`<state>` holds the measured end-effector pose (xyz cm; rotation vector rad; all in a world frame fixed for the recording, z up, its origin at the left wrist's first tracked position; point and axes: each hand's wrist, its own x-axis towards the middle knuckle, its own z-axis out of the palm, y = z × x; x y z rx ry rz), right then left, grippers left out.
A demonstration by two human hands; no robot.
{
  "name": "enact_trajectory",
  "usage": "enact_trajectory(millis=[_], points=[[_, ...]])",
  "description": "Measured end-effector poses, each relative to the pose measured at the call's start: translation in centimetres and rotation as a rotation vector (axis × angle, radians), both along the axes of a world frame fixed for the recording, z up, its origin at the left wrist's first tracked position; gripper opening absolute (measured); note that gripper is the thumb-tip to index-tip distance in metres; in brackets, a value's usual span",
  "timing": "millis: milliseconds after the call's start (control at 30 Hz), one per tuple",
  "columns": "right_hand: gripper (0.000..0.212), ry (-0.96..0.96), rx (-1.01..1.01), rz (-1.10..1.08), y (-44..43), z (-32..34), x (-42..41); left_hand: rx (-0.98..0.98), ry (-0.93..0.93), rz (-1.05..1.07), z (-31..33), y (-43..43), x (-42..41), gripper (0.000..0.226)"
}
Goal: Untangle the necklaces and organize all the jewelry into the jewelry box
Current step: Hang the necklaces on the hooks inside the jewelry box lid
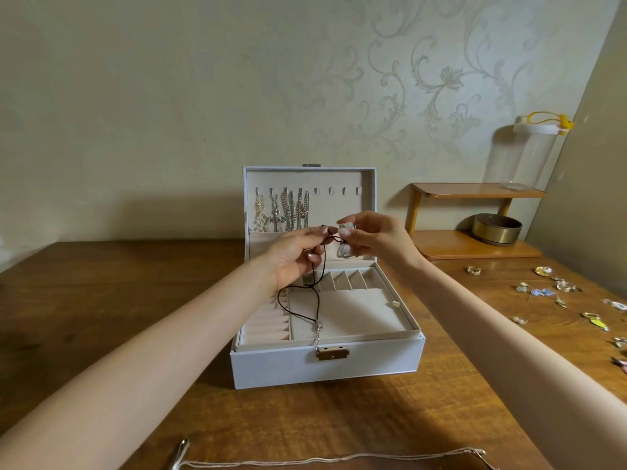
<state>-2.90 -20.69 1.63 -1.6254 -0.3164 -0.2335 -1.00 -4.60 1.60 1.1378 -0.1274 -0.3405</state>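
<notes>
An open white jewelry box [325, 369] stands mid-table. Several chain necklaces [281, 212] hang from hooks inside its raised lid. Above the box, my left hand [298, 256] pinches a black cord necklace [317, 293], whose loop hangs down with its silver clasp chain [318, 332] draped over the box's front edge. My right hand [369, 237] grips the same necklace at its clear bow-shaped pendant [345, 247]. A thin silver chain [339, 458] lies along the near table edge.
Several earrings and small pieces [563, 300] are scattered on the wooden table to the right. A wooden two-tier shelf [475, 245] at the back right holds a round gold tin [497, 229] and a clear bottle [522, 157]. A wall lies behind.
</notes>
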Motion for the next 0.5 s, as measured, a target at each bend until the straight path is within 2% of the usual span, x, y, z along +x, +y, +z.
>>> enact_trajectory(millis=[167,300,500], points=[[0.014,0.045,0.045,0.022,-0.06,-0.38,0.23,0.163,-0.114,0.024,-0.23,0.26,0.30,0.008],[0.018,0.057,0.066,0.023,0.02,-0.40,0.32,0.138,-0.147,-0.013,-0.32,0.46,0.56,0.003],[0.024,0.056,0.047,0.035,0.03,-0.44,0.23,0.273,-0.293,-0.015,-0.19,0.64,0.62,0.013]])
